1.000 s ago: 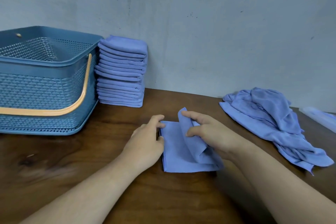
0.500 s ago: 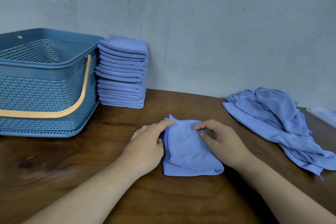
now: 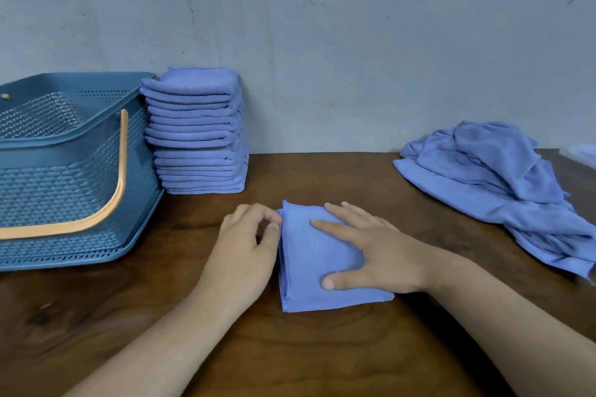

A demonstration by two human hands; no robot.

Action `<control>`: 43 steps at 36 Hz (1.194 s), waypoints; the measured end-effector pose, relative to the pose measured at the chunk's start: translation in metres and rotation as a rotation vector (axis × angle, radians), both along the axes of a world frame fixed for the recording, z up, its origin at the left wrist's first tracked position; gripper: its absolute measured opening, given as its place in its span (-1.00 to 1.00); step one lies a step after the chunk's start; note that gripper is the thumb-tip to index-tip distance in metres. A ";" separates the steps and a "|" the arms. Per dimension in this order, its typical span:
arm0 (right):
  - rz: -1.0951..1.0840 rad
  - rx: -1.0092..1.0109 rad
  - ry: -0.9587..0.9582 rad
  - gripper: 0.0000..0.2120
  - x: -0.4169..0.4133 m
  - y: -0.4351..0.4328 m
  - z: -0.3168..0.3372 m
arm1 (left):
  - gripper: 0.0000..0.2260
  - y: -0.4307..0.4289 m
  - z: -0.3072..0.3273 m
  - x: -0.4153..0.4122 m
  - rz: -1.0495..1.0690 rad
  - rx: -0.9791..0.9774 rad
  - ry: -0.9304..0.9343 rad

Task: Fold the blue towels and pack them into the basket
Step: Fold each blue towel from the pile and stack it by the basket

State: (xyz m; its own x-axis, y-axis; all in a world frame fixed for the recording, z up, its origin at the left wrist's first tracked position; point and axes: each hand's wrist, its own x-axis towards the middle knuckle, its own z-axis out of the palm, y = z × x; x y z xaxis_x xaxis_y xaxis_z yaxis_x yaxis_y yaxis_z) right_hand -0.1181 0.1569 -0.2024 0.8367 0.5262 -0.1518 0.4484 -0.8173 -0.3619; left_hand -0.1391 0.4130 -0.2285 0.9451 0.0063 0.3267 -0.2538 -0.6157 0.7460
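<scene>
View: head camera, the only one.
Folded towel (image 3: 322, 271): lies flat on the desk (image 3: 322, 361), centre front, between the two hands.
Left hand (image 3: 245, 248): fingers curled, tips against the towel's 9 o'clock edge near the far corner. We cannot tell whether they pinch the layers or only touch them.
Right hand (image 3: 380, 251): spread wide and flat on top of the towel, pressing it, holding nothing.
Stack of folded towels (image 3: 196, 132): at 11 o'clock from the towel, against the wall and just beside the basket (image 3: 64, 145), which sits at 10 o'clock.
Heap of unfolded towels (image 3: 503, 184): at 2 o'clock, well apart.
Progress: we judge folding is well along. The stack is tall and this towel looks finished, but the heap remains.
Packing: not begun, as far as we see. No towel shows inside the basket.
Orientation: we read the long axis as roughly 12 to 6, with the layered open edges facing 9 o'clock.
</scene>
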 end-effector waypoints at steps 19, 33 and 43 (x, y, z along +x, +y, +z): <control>-0.077 0.191 -0.033 -0.30 -0.004 -0.003 -0.011 | -0.15 -0.017 0.012 -0.025 -0.172 0.720 0.294; -0.644 0.309 -0.226 -0.78 0.016 -0.006 -0.018 | -0.32 -0.015 0.007 -0.008 0.090 0.315 0.184; -0.651 0.346 -0.117 -0.82 0.018 0.004 -0.015 | -0.16 -0.013 -0.002 -0.001 0.069 0.534 0.274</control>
State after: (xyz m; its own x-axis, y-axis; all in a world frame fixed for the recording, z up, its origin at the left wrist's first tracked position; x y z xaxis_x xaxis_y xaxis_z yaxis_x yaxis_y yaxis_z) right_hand -0.1000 0.1609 -0.2178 0.9960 -0.0796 0.0415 -0.0362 -0.7789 -0.6261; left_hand -0.1396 0.3996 -0.2301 0.9986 -0.0274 0.0457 -0.0421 -0.9314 0.3615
